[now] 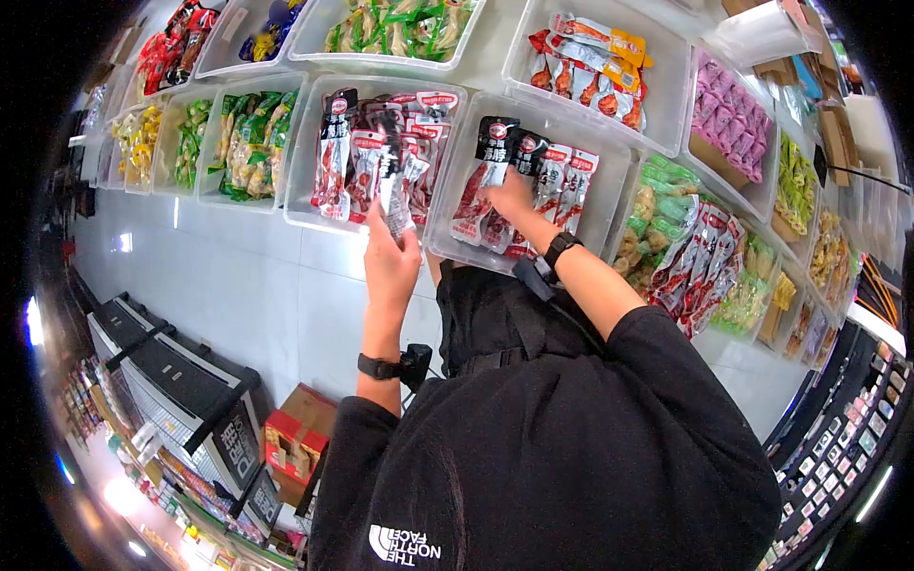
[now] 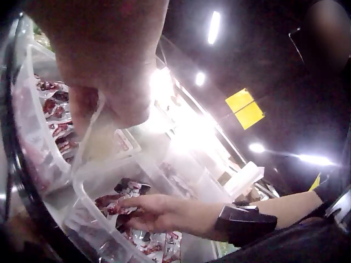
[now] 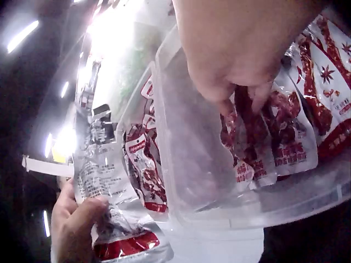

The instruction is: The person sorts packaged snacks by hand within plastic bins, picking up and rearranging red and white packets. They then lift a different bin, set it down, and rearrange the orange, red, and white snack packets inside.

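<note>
My left hand (image 1: 390,259) holds a long foil snack packet (image 3: 101,170) upright by its lower part, thumb across its silver printed back. This packet overlaps the left plastic bin (image 1: 298,205) of red and white packets in the head view. My right hand (image 1: 511,198) reaches into the neighbouring clear bin (image 1: 609,167). Its fingers pinch a black-topped meat packet (image 1: 473,205) near the bin's left side. Beside it stand another black-topped packet (image 1: 530,149) and red-topped white packets (image 1: 577,181). In the right wrist view the fingertips dip between the red meat packets (image 3: 252,148).
Bins of green packets (image 1: 255,138), orange-and-red packets (image 1: 595,76) and purple packets (image 1: 731,114) surround the two front bins. Right of my right arm lie more red packets (image 1: 700,257). Black-lidded crates (image 1: 181,381) and a cardboard box (image 1: 300,433) stand lower left.
</note>
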A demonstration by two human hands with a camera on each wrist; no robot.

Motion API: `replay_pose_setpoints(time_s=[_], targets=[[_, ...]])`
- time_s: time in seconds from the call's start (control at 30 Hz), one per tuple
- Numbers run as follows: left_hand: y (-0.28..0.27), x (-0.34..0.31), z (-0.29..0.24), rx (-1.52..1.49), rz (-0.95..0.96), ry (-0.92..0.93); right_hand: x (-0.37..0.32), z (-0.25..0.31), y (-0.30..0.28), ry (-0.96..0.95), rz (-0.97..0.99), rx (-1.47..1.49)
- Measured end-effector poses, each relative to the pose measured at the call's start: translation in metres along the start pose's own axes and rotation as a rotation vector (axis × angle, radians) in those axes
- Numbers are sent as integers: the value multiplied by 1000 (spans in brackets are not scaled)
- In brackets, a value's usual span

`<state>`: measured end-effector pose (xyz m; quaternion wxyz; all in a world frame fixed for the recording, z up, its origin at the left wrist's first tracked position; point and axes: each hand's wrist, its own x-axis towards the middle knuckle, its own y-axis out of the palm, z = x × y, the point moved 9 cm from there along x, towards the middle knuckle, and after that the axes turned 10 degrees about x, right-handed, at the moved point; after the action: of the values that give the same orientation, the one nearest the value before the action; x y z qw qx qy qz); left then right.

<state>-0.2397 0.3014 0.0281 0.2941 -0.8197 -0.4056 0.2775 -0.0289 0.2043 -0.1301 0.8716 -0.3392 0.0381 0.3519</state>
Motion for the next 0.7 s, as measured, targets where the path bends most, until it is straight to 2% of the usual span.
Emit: replay_pose_setpoints(time_s=[0.03, 0.1, 0.2, 0.27, 0.47, 0.53, 0.57, 0.6, 0.67, 0.7], targets=[[4, -1, -1, 58, -48, 100, -2, 4, -3, 0, 1, -3], [16, -6, 0, 85, -9, 102, -3, 6, 0, 41, 107, 0], [31, -14, -9, 104, 52, 88, 7, -11, 14, 7, 174, 44], [33, -20, -31, 133, 2, 295, 4, -14, 11, 16, 165, 68], [47, -17, -49, 211, 19, 389, -11, -12, -21, 62, 67, 219], [52, -13, -58, 204, -9, 435, -13, -18, -26, 234, 71, 553], [57, -9, -60, 232, -6, 433, -22, -17, -27, 418, 151, 759], [64, -6, -62, 258, -4, 428, -32, -8, -27, 465, 273, 1037], [75, -1, -74, 282, -61, 484, -52, 19, -38, 507, 446, 1337], [84, 0, -81, 332, -32, 495, -60, 23, -47, 505, 452, 1327]])
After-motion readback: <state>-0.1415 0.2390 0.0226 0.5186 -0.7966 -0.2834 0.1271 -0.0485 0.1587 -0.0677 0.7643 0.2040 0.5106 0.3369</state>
